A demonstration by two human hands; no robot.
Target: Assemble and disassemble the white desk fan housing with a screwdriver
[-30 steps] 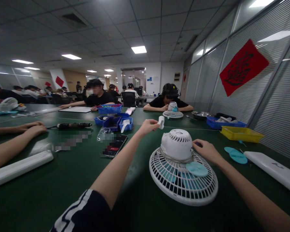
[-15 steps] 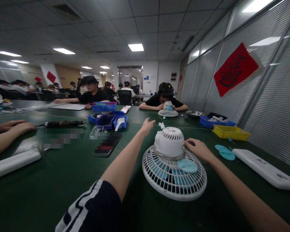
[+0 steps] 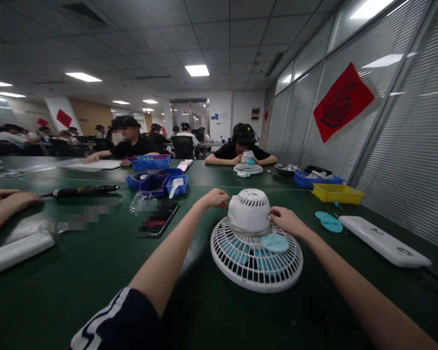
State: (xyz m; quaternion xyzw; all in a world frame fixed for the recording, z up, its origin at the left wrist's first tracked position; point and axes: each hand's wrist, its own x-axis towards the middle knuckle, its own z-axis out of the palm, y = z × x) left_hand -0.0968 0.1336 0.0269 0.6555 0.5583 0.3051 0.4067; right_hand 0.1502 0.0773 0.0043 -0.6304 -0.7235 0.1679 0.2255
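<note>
A white fan lies face down on the green table, its round grille (image 3: pixel 255 265) towards me and its domed motor housing (image 3: pixel 248 208) on top. A teal blade piece (image 3: pixel 275 242) rests on the grille. My left hand (image 3: pixel 214 198) hovers just left of the housing, fingers loosely apart and holding nothing. My right hand (image 3: pixel 286 219) rests against the right side of the housing with its fingertips touching it. Something small and dark shows at those fingertips; I cannot make it out.
A phone (image 3: pixel 158 219), blue bins (image 3: pixel 160 182) and a black power screwdriver (image 3: pixel 83 190) lie to the left. Teal blades (image 3: pixel 328 222), a long white panel (image 3: pixel 383 240) and a yellow tray (image 3: pixel 337 193) sit at right. Another person's hands (image 3: pixel 7 199) rest at far left. Other people sit across the table.
My left hand held a small white part out over the table, let it go, and came back beside the motor housing. The view has shifted slightly right. My right hand stayed on the fan.
</note>
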